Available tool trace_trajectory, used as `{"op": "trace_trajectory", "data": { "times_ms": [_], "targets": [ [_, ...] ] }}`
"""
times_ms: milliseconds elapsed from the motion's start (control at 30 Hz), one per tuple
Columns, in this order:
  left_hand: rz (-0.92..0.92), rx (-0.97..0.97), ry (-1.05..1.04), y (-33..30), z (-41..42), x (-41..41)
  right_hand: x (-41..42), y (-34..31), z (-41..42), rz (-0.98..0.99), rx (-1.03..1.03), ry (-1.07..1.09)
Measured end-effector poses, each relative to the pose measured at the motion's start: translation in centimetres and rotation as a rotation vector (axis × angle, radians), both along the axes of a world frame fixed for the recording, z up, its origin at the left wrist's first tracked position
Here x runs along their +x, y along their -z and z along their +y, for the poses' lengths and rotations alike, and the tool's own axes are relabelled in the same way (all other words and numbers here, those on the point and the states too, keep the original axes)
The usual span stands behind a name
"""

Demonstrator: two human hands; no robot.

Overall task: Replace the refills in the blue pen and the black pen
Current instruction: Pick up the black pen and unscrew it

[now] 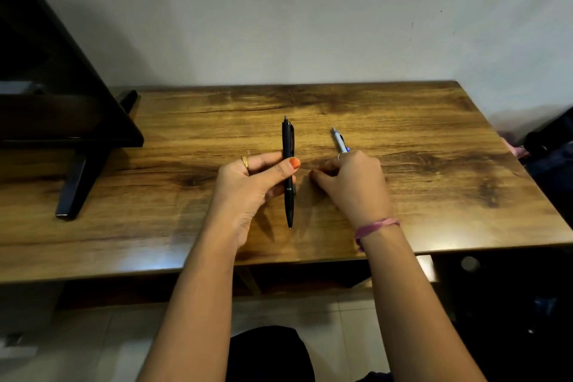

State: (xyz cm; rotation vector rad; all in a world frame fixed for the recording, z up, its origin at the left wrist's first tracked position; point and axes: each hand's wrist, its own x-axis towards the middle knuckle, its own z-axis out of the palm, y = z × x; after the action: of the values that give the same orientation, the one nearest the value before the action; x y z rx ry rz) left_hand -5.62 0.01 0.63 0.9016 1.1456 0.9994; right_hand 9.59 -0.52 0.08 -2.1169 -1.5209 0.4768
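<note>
A black pen is held upright-lengthwise over the middle of the wooden table, tip toward me, clicker away. My left hand grips it at mid-barrel between thumb and fingers. A blue and silver pen lies on the table just to the right, its near end hidden under my right hand. That hand rests knuckles up with its fingers curled down on the tabletop; whether it grips the blue pen cannot be seen.
A dark monitor on a black stand fills the table's left side. A plain wall runs behind the table. Dark bags or cloth lie off the right edge. Tiled floor shows below the near edge.
</note>
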Motion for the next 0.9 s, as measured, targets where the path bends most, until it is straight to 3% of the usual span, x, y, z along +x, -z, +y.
{"op": "trace_trajectory", "data": {
  "times_ms": [167,300,367,900],
  "targets": [
    [0.037,0.034,0.072,-0.2,-0.2,0.1,1.3,-1.0,-0.1,0.199,0.150,0.082],
    [0.060,0.070,0.163,-0.2,-0.3,0.2,1.2,-2.6,-0.8,0.981,0.218,0.089],
    [0.082,0.081,0.200,-0.3,-0.4,0.4,0.9,-3.0,-1.1,1.205,0.183,0.016],
    [-0.055,0.030,0.361,-0.9,-0.5,0.3,0.4,-3.4,-1.0,1.520,0.213,0.072]
  ]
}}
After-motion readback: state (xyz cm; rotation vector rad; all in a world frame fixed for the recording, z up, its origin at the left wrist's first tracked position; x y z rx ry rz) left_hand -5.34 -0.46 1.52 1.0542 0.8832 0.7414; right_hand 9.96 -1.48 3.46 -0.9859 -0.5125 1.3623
